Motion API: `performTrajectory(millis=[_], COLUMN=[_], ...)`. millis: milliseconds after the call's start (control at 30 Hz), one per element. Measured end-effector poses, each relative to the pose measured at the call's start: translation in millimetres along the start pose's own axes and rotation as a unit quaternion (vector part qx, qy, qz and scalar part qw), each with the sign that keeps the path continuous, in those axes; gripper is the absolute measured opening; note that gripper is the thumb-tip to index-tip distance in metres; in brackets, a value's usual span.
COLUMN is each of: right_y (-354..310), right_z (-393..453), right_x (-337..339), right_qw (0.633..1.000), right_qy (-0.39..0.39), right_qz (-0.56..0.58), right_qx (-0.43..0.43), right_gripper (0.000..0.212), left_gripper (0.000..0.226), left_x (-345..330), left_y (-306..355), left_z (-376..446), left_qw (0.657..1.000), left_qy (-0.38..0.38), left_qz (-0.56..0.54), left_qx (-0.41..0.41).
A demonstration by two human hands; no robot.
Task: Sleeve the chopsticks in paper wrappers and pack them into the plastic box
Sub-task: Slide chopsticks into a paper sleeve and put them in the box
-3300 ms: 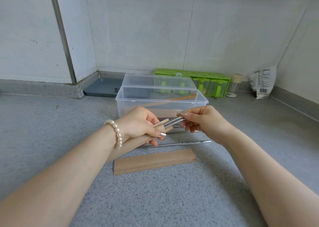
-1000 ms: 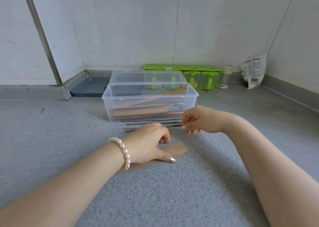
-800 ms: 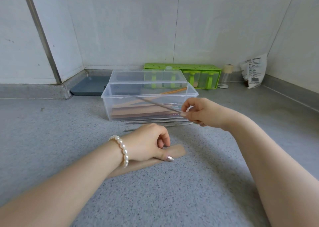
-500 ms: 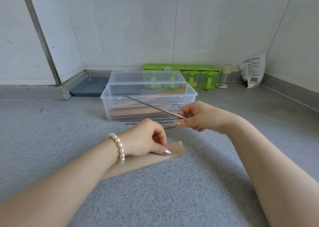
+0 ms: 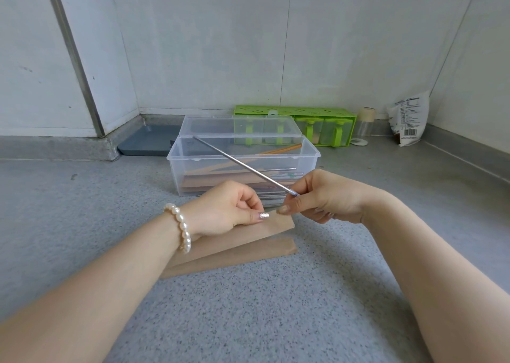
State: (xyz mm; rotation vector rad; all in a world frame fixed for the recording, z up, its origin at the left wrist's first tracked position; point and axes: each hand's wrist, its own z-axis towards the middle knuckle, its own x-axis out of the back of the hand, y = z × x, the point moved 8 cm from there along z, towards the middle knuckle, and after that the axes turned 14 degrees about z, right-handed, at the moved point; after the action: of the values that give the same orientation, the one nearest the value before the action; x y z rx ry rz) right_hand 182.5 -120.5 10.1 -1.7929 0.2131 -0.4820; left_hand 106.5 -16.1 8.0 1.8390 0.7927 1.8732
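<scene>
I can read no text; the white bag [image 5: 408, 119] by the wall carries a barcode and print too small for me.

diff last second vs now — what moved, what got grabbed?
The right hand picked a metal chopstick off the counter in front of the plastic box and raised it; its far tip now points up-left across the box. The left hand, which pressed flat on the paper wrappers, now pinches the top wrapper and lifts its open end toward the chopstick. Box, its sleeved contents and the green rack stayed put.
</scene>
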Motion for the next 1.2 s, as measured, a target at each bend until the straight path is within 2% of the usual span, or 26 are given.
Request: performTrajectory(millis=[100,233,433,533,667,800,1033,1133,1200], right_y=[-2,-5,-7,-4,0,0,-2,-2,-1], right_z=[0,2,3,2,3,6,6,5,7], right_x=[1,1,-7,-10,-17,-21,-19,-17,-19], right_qw=[1.0,0.998,0.998,0.999,0.999,0.998,0.991,0.994,0.995], right_qy=[0.008,0.027,0.002,-0.015,-0.03,-0.043,-0.069,-0.056,-0.053], right_qz=[0.016,0.031,0.049,0.03,0.019,0.046,0.106,0.09,0.079], right_qx=[0.013,0.041,0.043,0.028,0.016,0.022,0.037,0.038,0.034], right_gripper=[0.024,0.015,0.013,0.008,0.017,0.042,0.026,0.016,0.018], left_gripper=[0.014,0.018,0.008,0.015,0.016,0.013,0.011,0.01,0.011], left_x=[1,-13,-12,-11,-15,-19,-13,-12,-14], left_y=[2,5,7,8,11,12,13,14,15], left_z=[-3,-8,-10,-10,-12,-14,-14,-14,-14], left_qw=[1.0,0.989,0.993,0.994,0.992,0.99,0.988,0.989,0.989], left_qy=[-0.003,-0.08,-0.096,-0.098,-0.111,-0.129,-0.126,-0.125,-0.13], left_qz=[-0.03,-0.125,-0.069,-0.055,-0.051,-0.062,-0.089,-0.081,-0.075], left_qx=[0.003,0.022,0.014,0.011,0.007,0.012,0.003,-0.011,-0.015])
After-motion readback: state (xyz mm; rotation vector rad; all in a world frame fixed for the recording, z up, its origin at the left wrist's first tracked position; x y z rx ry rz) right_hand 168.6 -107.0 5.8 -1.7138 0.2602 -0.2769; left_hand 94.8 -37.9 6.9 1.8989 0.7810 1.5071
